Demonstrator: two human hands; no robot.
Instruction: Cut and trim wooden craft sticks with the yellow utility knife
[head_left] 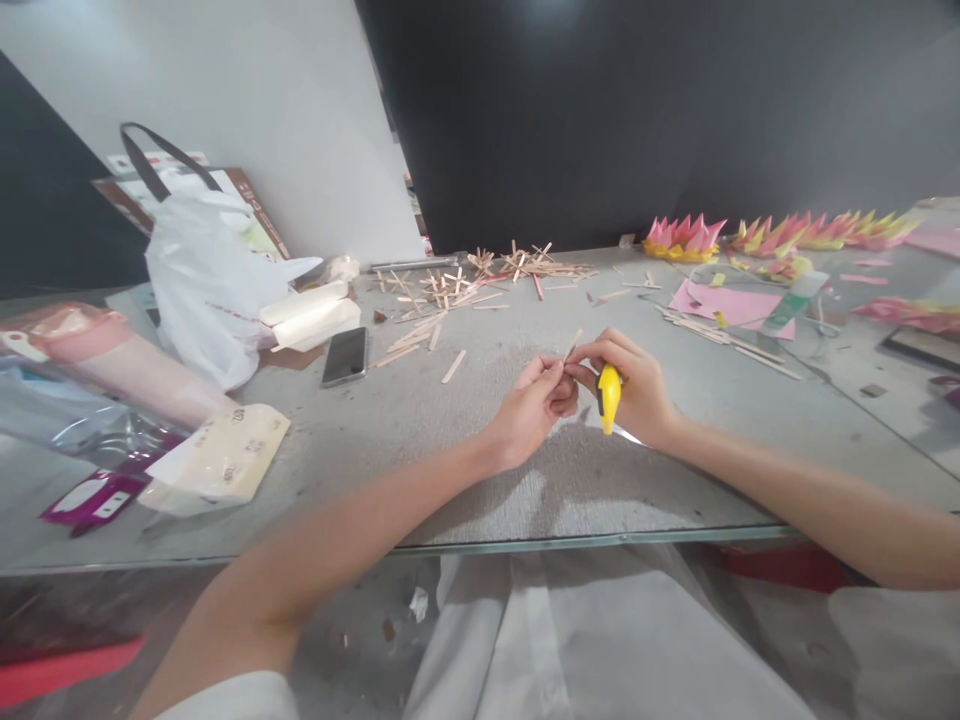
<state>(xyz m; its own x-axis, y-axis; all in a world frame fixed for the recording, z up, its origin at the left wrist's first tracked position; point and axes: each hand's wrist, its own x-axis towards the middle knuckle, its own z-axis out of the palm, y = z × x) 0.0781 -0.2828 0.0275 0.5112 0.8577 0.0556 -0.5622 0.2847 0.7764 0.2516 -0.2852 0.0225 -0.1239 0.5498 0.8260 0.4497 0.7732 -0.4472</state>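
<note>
My left hand [536,405] is closed, its thumb and fingers pinching a thin wooden stick [574,345] whose tip pokes up between both hands. Fingertips of my right hand [626,380] meet it there. Tucked in my right hand is a yellow-handled knife [610,400], with what looks like a shiny blade by the palm; the fingers partly hide it. Both hands are just above the grey table [465,480]. A loose flat wooden stick [454,366] lies to the left of my hands.
A pile of crossed wooden sticks [525,262] lies at the back. Left are a phone [346,356], a white bag [202,270] and a cream packet [232,455]. Right are pink paper [739,305], more sticks [731,338] and pink-yellow folded paper flowers [684,238].
</note>
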